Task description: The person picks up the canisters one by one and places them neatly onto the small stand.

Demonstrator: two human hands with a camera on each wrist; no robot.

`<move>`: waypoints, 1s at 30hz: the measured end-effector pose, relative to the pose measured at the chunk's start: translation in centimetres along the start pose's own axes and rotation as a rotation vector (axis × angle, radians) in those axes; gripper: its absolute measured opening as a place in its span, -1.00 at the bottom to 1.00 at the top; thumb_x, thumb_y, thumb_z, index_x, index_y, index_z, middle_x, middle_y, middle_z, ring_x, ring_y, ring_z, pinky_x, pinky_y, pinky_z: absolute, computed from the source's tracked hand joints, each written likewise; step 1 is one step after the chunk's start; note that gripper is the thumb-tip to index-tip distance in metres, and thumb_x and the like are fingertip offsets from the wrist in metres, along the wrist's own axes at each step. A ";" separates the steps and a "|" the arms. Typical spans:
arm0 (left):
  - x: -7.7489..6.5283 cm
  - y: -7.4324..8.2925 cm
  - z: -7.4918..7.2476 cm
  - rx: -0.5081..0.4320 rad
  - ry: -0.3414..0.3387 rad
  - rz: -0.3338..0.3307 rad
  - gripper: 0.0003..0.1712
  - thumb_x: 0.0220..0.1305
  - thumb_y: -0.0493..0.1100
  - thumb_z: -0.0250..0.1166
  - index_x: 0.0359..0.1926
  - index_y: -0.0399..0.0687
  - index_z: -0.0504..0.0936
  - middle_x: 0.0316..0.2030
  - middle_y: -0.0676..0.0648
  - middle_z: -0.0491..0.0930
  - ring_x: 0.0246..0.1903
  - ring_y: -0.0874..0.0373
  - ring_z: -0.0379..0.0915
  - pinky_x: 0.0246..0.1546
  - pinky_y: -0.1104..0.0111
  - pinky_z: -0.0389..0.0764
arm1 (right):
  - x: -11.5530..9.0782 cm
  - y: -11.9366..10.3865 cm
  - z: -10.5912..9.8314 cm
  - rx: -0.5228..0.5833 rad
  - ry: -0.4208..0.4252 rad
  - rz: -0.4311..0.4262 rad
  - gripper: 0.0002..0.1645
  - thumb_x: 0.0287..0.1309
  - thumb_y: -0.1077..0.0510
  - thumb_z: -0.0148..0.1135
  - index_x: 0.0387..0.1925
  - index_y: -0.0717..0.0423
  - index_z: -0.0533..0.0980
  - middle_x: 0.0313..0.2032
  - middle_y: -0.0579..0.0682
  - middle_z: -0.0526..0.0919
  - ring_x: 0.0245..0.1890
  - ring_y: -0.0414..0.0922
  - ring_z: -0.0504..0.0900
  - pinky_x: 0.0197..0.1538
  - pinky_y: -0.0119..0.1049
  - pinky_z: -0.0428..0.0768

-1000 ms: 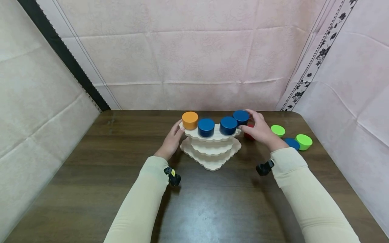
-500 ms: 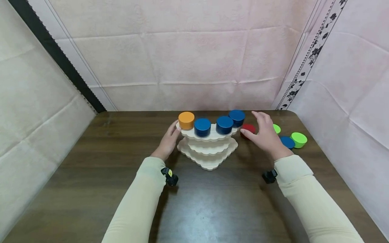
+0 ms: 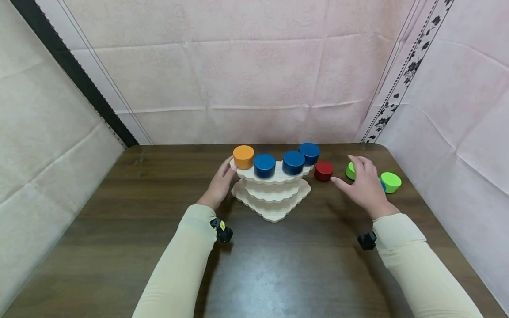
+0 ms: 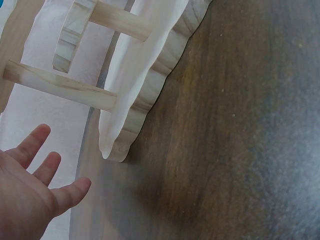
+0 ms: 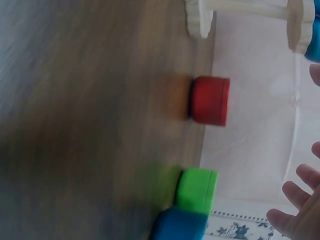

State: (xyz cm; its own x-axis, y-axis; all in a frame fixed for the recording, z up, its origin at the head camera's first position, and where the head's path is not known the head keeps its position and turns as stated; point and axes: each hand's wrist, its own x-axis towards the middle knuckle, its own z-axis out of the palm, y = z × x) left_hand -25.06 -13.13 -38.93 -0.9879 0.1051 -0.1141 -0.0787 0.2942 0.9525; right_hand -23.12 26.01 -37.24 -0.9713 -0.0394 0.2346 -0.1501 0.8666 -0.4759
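A three-tiered cream wooden stand (image 3: 274, 192) with scalloped edges stands on the table. On its top board are an orange round jar (image 3: 243, 157) and three blue round jars (image 3: 264, 166). My left hand (image 3: 218, 184) lies at the top board's left end, thumb in front beside the orange jar. Three of its fingers (image 4: 75, 192) are extended and apart from the stand in the left wrist view; its grip there is hidden. My right hand (image 3: 366, 187), fingers spread and holding nothing, hovers right of a red jar (image 3: 324, 171), partly covering a green jar (image 3: 350, 171).
Another green jar (image 3: 391, 182) and a mostly hidden blue jar (image 5: 181, 225) sit at the table's right side. Pale cloth (image 3: 254, 88) hangs behind the table (image 3: 159, 247) and along both sides.
My right hand has left the rearmost blue jar on the stand and moved right, past the red jar. My left hand keeps its place at the stand; the view has shifted slightly.
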 end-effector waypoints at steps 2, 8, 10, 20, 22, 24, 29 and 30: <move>-0.1 0.0 0.0 0.002 0.001 0.001 -0.31 0.45 0.30 -0.17 0.51 0.34 -0.05 0.51 0.03 -0.09 0.47 -0.01 -0.14 0.38 -0.09 0.04 | -0.3 0.6 0.0 -0.005 0.021 0.008 0.07 0.15 -0.31 0.20 0.43 0.25 0.08 0.34 0.36 0.09 0.30 0.32 0.07 0.25 0.33 0.19; -0.1 0.1 0.0 0.008 0.001 0.006 -0.31 0.46 0.30 -0.18 0.51 0.34 -0.06 0.51 0.02 -0.08 0.47 -0.02 -0.13 0.39 -0.08 0.05 | -0.9 2.1 0.2 -0.028 0.083 0.040 0.06 0.16 -0.29 0.21 0.41 0.33 0.09 0.28 0.42 0.14 0.26 0.36 0.12 0.26 0.31 0.16; -0.1 0.1 0.0 0.007 0.001 0.004 -0.31 0.46 0.30 -0.18 0.51 0.34 -0.06 0.51 0.02 -0.08 0.47 -0.01 -0.13 0.38 -0.08 0.05 | -1.2 2.6 0.2 -0.033 0.099 0.056 0.06 0.16 -0.28 0.21 0.40 0.35 0.09 0.27 0.43 0.15 0.25 0.37 0.13 0.25 0.32 0.17; -0.1 0.0 0.0 0.000 0.000 -0.004 -0.31 0.45 0.31 -0.17 0.51 0.36 -0.06 0.51 0.02 -0.09 0.47 -0.02 -0.12 0.38 -0.09 0.05 | -1.9 4.9 -0.1 -0.048 0.085 0.179 0.11 0.18 -0.35 0.14 0.42 0.36 0.04 0.29 0.47 0.07 0.25 0.42 0.07 0.18 0.39 0.19; 0.0 0.0 0.0 0.002 0.001 -0.004 -0.31 0.45 0.31 -0.17 0.51 0.36 -0.06 0.51 0.02 -0.09 0.47 -0.02 -0.12 0.38 -0.10 0.05 | -2.1 5.1 -0.2 -0.044 0.080 0.205 0.11 0.18 -0.35 0.13 0.42 0.36 0.03 0.29 0.48 0.06 0.24 0.42 0.07 0.15 0.40 0.21; 0.0 0.0 0.0 0.002 0.002 -0.003 -0.31 0.45 0.30 -0.17 0.51 0.36 -0.06 0.51 0.02 -0.09 0.47 -0.03 -0.12 0.38 -0.10 0.05 | -2.3 5.3 -0.2 -0.044 0.080 0.229 0.12 0.18 -0.36 0.12 0.42 0.36 0.03 0.28 0.49 0.06 0.22 0.42 0.07 0.13 0.40 0.24; 0.0 0.0 0.0 0.002 0.003 -0.004 -0.31 0.45 0.30 -0.17 0.51 0.36 -0.06 0.51 0.01 -0.09 0.47 -0.03 -0.12 0.38 -0.09 0.06 | -2.7 5.9 -0.3 -0.043 0.082 0.264 0.11 0.17 -0.37 0.11 0.39 0.39 0.07 0.25 0.51 0.09 0.19 0.41 0.09 0.04 0.37 0.31; 0.0 0.0 0.0 0.003 0.003 -0.005 -0.31 0.45 0.30 -0.17 0.51 0.35 -0.06 0.51 0.01 -0.09 0.47 -0.03 -0.12 0.38 -0.09 0.06 | -2.8 6.0 -0.3 -0.043 0.081 0.267 0.11 0.17 -0.37 0.11 0.38 0.40 0.07 0.24 0.52 0.10 0.18 0.41 0.10 0.02 0.36 0.32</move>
State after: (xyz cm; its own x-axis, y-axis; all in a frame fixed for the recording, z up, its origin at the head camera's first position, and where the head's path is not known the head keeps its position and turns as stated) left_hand -25.08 -13.09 -38.96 -0.9878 0.1009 -0.1183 -0.0834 0.2980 0.9509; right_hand -21.21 31.44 -40.49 -0.9572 0.2312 0.1739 0.1184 0.8615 -0.4939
